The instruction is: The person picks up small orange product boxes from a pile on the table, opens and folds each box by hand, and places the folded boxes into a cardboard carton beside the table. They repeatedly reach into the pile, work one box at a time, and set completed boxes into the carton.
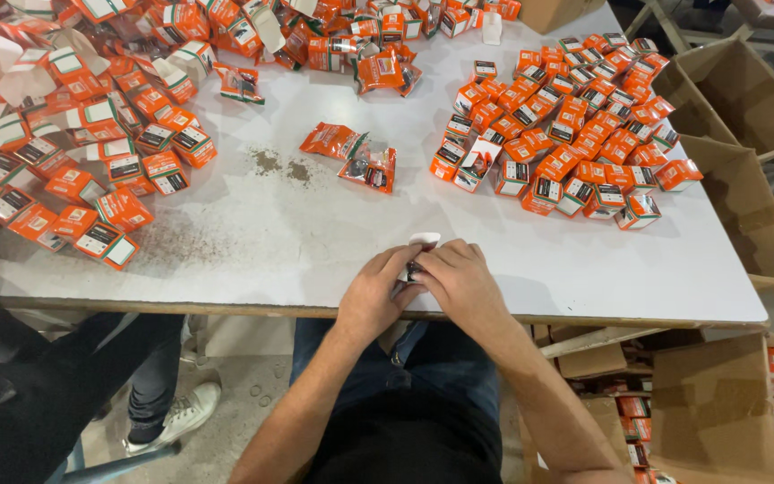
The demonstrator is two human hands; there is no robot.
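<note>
At the near edge of a wide, white, flat-topped desk [315, 242], the left hand [376, 291] and the right hand [459, 282] are brought together, fingers closed around a small white folded carton [425, 240] of which only the top edge is seen above the knuckles. A dark small part [413, 269] is glimpsed between the two hands, but its kind cannot be made out.

The desk top is marked by two brownish smudges [281, 166] near its middle and a greyish scuffed patch [181, 242] toward the left. Two orange plastic pouches [353, 155] are laid just beyond the smudges, well apart from the hands. A dense cluster of closed small orange-and-white cardboard boxes [566, 125] is spread over the right part of the desk, and a looser heap of open orange-and-white cartons [82, 116] is piled on the left and along the far edge, cut off by the frame.

Open brown cardboard crates [745, 116] are set beside the desk on the right, and another brown crate [718, 403] stands low at the right, with more orange boxes beside it partly hidden. The grey concrete floor [244, 394] is seen under the desk. At the left, another person's dark-trousered leg and white shoe [181, 414] are seen, the rest being cut off.
</note>
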